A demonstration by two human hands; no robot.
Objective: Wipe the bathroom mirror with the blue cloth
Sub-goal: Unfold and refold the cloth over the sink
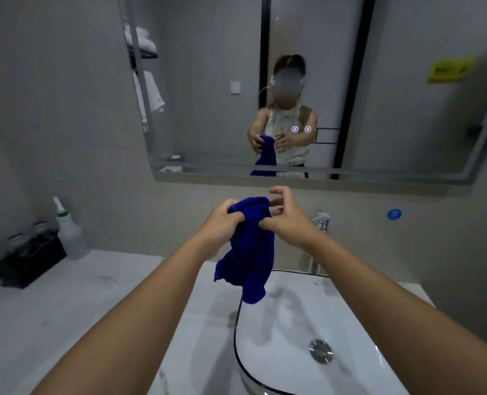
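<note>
The left hand [222, 220] is closed in a fist round the bunched top of a deep blue terry cloth [248, 252], which hangs down from it in loose folds above the white ceramic basin [293, 323]. The right hand [289, 218] sits just beside it, thumb tip against the cloth, the other fingers half curled and spread by its upper edge; I cannot tell whether it truly pinches the fabric. Both hands are held in front of the wall, below the large rectangular wall mirror [208, 81] and apart from it. A chrome tap [320, 220] stands behind the right wrist. On the pale marble counter [51, 309] at left stand a translucent plastic spray bottle [68, 229] and a black tray [22, 266].
</note>
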